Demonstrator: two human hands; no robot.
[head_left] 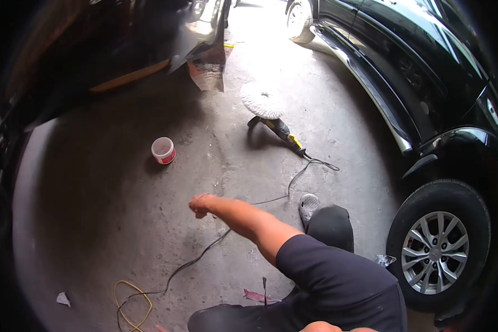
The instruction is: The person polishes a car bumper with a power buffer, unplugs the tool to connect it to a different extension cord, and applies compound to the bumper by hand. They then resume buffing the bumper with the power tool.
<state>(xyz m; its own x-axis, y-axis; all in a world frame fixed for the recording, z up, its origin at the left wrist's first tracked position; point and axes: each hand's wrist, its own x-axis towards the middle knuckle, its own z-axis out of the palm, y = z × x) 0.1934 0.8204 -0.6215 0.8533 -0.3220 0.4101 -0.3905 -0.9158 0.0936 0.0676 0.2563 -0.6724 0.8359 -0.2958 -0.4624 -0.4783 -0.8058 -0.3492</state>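
Bare concrete floor (110, 221) runs between two dark vehicles on my feed. I have the right hand (200, 205) reaching out above it, grip loosely curled; whether it has hold of anything, I can't tell. The tub (164, 151) sits beyond that hand, and the polisher (282, 133), fluffy pad (261, 100) raised, lies farther off near the black car (404, 61). Its cord (189, 262) passes beneath my forearm. The left hand's grip I can't make out.

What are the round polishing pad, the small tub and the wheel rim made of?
The polishing pad looks like wool or synthetic fleece, matt white, from its shaggy pile. The tub seems smooth plastic, whitish and thin-walled. The wheel rim is likely metal, perhaps alloy, judging by the silver sheen on its spokes.
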